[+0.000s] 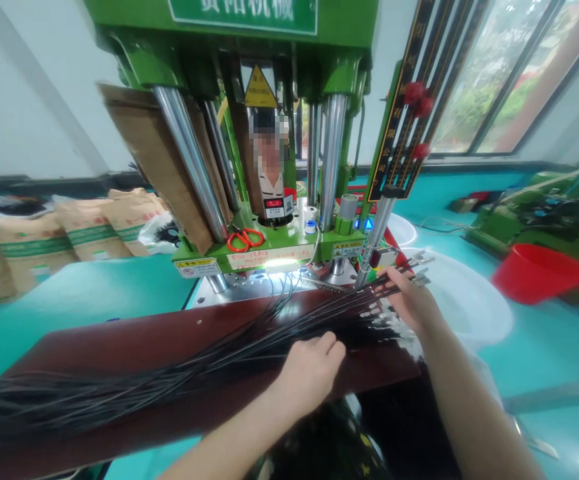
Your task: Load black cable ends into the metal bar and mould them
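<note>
Faces a large green metal machine (pixel 339 40) with polished steel columns, at the far centre. Has a smooth, dark red, flat worktop (pixel 164 330) on the near side of it. Carries a long, loose bundle of thin black cables (pixel 169 380) across that worktop, from the left to pale ends at the right. Shows brown paper sacks with green bands (pixel 34 233) at far left, then a wide round white plastic basin (pixel 469 300) and a tapered red plastic bucket (pixel 539 273) at right, apart from each other. Holds several cables near their ends in the right hand (pixel 412 297), fingers narrow around them. Curls the fingers of the left hand (pixel 314 370) inward over the bundle's near side; cannot tell whether any cable is gripped there. Includes red-handled scissors (pixel 245 239) on the machine's green ledge, left of centre.
</note>
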`<state>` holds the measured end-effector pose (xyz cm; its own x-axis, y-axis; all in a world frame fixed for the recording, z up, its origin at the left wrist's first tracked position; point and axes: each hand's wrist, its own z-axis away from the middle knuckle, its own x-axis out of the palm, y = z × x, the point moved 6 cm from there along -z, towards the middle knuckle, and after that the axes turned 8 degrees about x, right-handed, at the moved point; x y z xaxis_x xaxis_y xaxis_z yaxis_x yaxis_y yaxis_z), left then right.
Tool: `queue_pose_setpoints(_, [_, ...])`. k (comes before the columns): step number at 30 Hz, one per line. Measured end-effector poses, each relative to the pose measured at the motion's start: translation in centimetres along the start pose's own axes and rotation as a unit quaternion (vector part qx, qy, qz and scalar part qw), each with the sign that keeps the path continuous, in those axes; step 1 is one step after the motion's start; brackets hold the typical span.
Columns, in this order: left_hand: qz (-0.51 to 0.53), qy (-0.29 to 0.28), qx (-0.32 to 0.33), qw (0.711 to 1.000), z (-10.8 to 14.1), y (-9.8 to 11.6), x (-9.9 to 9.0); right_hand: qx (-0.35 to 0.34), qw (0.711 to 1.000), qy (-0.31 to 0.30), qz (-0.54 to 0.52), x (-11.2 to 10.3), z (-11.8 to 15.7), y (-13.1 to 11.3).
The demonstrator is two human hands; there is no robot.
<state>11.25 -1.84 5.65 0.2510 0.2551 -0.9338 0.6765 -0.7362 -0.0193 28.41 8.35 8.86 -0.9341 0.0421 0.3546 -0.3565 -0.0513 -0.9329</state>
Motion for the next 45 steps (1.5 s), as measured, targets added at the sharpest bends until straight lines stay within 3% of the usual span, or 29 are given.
queue_pose_setpoints(3, [0.005,-0.024,-0.030,0.999,-1.3,-0.1,3.2,-0.014,0.999,-0.027,0.029,0.1,0.6,-0.8])
queue_pose_setpoints(5, [0.041,-0.003,0.010,0.999,-2.1,0.7,3.5,-0.021,0.998,-0.027,0.045,-0.1,1.1,-1.2])
queue_pose_setpoints(8, [0.086,0.132,0.043,0.987,-2.9,1.2,-0.2,-0.002,0.997,-0.023,0.073,-0.6,2.2,-1.1])
queue_pose_setpoints(10, [0.103,0.208,-0.007,0.973,-3.9,0.3,-3.5,0.007,0.996,-0.030,0.087,-0.7,2.9,-1.0])
queue_pose_setpoints(11, [0.122,0.210,-0.037,0.969,-4.8,-0.3,-4.6,0.003,0.995,-0.034,0.089,-0.7,3.2,-1.0])
queue_pose_setpoints(12, [0.157,0.180,-0.055,0.969,-6.1,-0.9,-5.1,-0.005,0.995,-0.037,0.089,-0.7,3.5,-1.1])
queue_pose_setpoints(14, [0.289,0.056,-0.044,0.955,-8.9,-1.3,-4.7,-0.012,0.995,-0.052,0.078,-0.6,3.8,-1.3])
queue_pose_setpoints(16, [0.455,-0.084,-0.012,0.886,-11.0,-0.6,-3.3,-0.007,0.995,-0.083,0.059,-0.6,3.9,-1.3])
queue_pose_setpoints(18, [0.569,-0.158,-0.011,0.807,-11.9,0.2,-2.1,-0.003,0.993,-0.113,0.045,-0.7,3.9,-1.3])
queue_pose_setpoints(20, [0.611,-0.159,-0.038,0.775,-12.2,0.3,-1.2,-0.012,0.991,-0.124,0.042,-1.2,3.8,-1.3])
queue_pose_setpoints(28, [0.605,-0.064,-0.113,0.786,-11.9,-0.3,-0.5,-0.008,0.998,-0.068,0.009,-2.2,3.7,0.3])
queue_pose_setpoints(35, [0.648,-0.118,-0.117,0.743,-11.9,0.2,-0.1,-0.036,0.999,-0.019,-0.031,-3.7,3.7,-1.3])
queue_pose_setpoints(38, [0.698,-0.160,-0.099,0.691,-11.6,1.2,0.0,-0.022,0.999,-0.039,-0.021,-4.2,4.0,-1.9])
queue_pose_setpoints(41, [0.760,-0.186,-0.101,0.614,-10.4,2.9,0.5,0.019,0.993,-0.119,0.007,-4.0,4.6,-1.4])
queue_pose_setpoints(45, [0.818,-0.160,-0.185,0.521,-6.4,5.1,2.3,0.078,0.973,-0.217,0.022,-2.6,6.1,0.5])
